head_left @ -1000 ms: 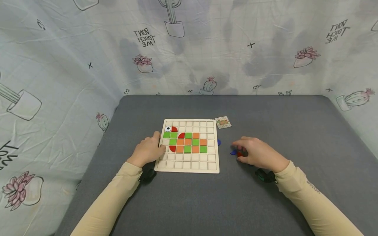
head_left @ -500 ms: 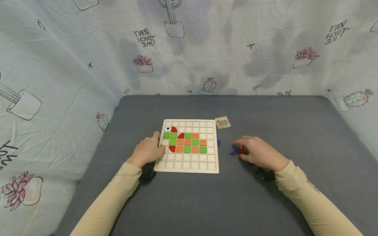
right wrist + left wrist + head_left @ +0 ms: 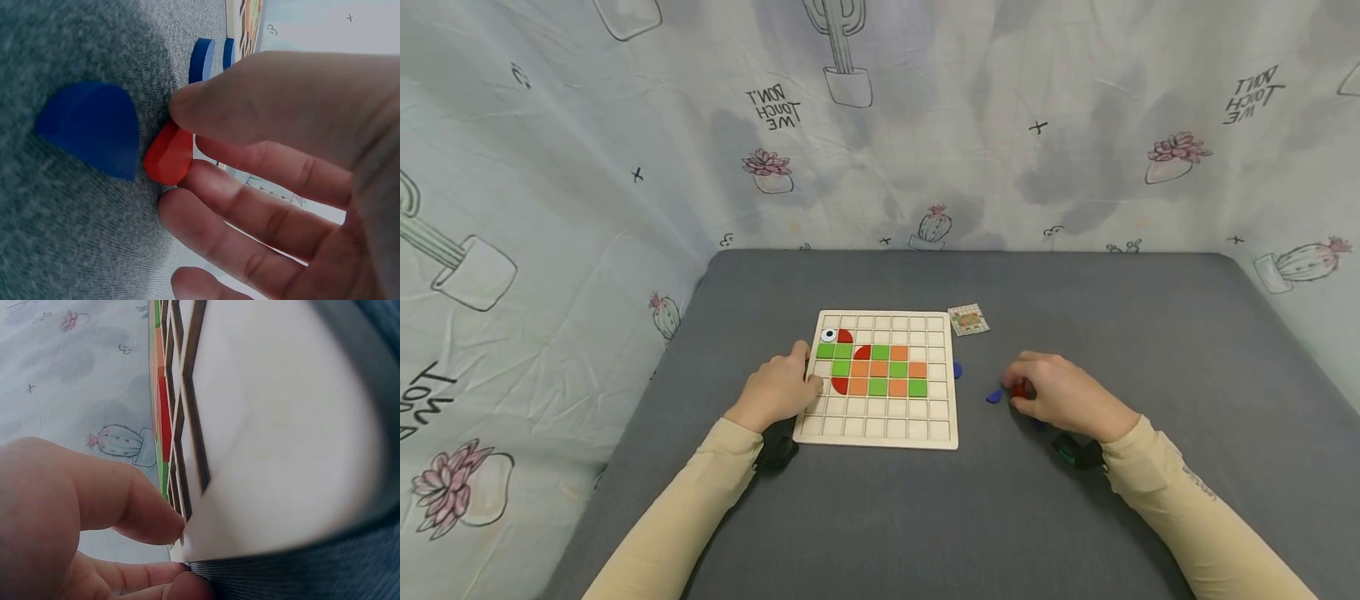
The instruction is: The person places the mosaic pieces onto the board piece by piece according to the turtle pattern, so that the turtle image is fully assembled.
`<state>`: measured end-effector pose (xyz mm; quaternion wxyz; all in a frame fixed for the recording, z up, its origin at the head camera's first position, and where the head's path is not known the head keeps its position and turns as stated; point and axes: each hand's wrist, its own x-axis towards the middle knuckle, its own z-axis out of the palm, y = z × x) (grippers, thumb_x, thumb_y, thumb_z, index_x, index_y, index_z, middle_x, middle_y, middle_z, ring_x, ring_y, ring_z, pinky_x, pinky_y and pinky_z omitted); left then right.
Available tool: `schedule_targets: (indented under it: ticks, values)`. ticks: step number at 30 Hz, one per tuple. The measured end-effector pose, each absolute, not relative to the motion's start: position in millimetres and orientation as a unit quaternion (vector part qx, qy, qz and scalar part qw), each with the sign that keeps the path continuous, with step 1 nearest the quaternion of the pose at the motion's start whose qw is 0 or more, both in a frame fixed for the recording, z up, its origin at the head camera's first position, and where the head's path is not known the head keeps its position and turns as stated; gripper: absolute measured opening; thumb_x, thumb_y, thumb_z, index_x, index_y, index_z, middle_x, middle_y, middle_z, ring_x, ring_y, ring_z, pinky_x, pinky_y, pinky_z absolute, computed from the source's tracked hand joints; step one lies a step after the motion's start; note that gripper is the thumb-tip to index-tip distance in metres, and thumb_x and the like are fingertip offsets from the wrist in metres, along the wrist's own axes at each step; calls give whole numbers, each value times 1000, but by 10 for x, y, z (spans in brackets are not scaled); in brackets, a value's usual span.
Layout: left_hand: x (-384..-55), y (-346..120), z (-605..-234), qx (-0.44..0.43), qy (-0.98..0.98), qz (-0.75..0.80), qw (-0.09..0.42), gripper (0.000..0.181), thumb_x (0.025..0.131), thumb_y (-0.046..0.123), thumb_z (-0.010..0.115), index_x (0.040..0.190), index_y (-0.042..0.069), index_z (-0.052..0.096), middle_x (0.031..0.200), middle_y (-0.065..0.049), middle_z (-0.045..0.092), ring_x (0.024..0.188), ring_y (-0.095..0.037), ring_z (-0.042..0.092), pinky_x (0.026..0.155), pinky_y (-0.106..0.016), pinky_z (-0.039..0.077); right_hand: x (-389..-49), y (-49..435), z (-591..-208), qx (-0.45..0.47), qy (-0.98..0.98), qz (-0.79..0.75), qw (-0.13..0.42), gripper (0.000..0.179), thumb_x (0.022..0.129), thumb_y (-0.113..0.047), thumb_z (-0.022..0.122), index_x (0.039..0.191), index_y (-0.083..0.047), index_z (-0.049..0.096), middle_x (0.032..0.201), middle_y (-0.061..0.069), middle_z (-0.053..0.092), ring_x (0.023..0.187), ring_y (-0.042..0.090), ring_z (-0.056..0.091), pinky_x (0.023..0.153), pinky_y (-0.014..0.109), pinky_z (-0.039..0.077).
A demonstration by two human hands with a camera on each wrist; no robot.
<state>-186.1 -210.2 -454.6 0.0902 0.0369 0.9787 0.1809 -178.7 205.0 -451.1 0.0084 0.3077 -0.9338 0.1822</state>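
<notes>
A pale wooden grid board (image 3: 876, 427) lies on the grey table, with green, orange and red pieces and a round eye piece set in its cells. My left hand (image 3: 775, 388) holds the board's left edge; in the left wrist view the thumb (image 3: 134, 503) touches the rim. Right of the board, my right hand (image 3: 1063, 392) pinches a red quarter-round piece (image 3: 170, 153) between thumb and fingertips, low over the cloth. Beside those fingers lies a blue rounded piece (image 3: 94, 128). Another blue piece (image 3: 995, 396) is just left of the hand.
A small pattern card (image 3: 968, 319) lies at the board's upper right corner. One more blue piece (image 3: 957, 370) sits against the board's right edge. Printed cloth (image 3: 985, 125) hangs behind the grey table (image 3: 880, 517).
My right hand has shifted slightly right with its fingers closing on the red piece, baring more of the blue piece beside it. My left hand stays at the board. The head view has tilted slightly.
</notes>
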Motion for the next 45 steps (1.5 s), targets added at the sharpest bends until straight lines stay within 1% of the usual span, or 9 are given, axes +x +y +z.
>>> schedule_targets:
  ticks: [2,6,10,15,21,30,38,45]
  values:
    - [-1861,-2097,-4550,38,979,181,87,50,98,27,57,139,1,46,93,-16,67,64,-27,57,54,-38,42,-1781,2054,-4510,308,-934,181,10,15,82,-4,82,91,-14,75,88,-3,63,73,8,55,67,30,49]
    - [-1867,-2093,-4557,37,980,178,83,50,97,27,57,139,1,47,94,-16,67,66,-27,57,56,-39,43,-1773,2058,-4509,310,-933,183,10,15,83,-4,82,90,-16,76,89,-4,64,73,8,54,67,30,48]
    - [-1868,-2098,-4569,41,980,178,78,48,97,25,57,137,0,48,90,-15,66,64,-27,57,55,-39,43,-1783,2065,-4522,313,-932,182,9,16,83,-5,83,91,-16,76,89,-4,63,73,9,53,67,31,46]
    - [-1861,-2102,-4576,45,980,178,72,46,96,23,56,135,0,49,87,-15,66,63,-27,56,53,-39,42,-1806,2078,-4546,312,-934,175,10,16,82,-4,83,92,-16,76,90,-4,63,74,10,54,68,32,47]
    - [-1865,-2104,-4572,41,981,175,76,45,97,24,56,135,1,48,87,-14,66,63,-27,57,55,-39,43,-1817,2084,-4555,315,-932,181,7,16,84,-4,81,91,-17,76,91,-4,63,74,9,54,68,32,48]
    - [-1854,-2099,-4568,43,981,175,75,45,97,23,56,135,0,49,89,-15,67,65,-27,58,55,-39,43,-1827,2093,-4557,310,-931,190,-4,15,84,-4,81,91,-16,75,91,-4,62,73,9,54,67,30,48]
    - [-1876,-2098,-4554,45,979,180,81,45,97,23,56,134,0,49,87,-14,65,64,-27,57,54,-39,43,-1846,2123,-4547,311,-929,200,-11,16,85,-3,81,92,-17,75,92,-4,62,74,9,54,67,30,48]
    - [-1892,-2104,-4504,46,978,172,106,45,97,25,55,133,0,47,88,-13,63,65,-29,58,56,-41,44,-1868,2123,-4513,311,-927,209,-14,16,86,-3,80,93,-17,76,91,-5,62,74,9,55,67,29,49]
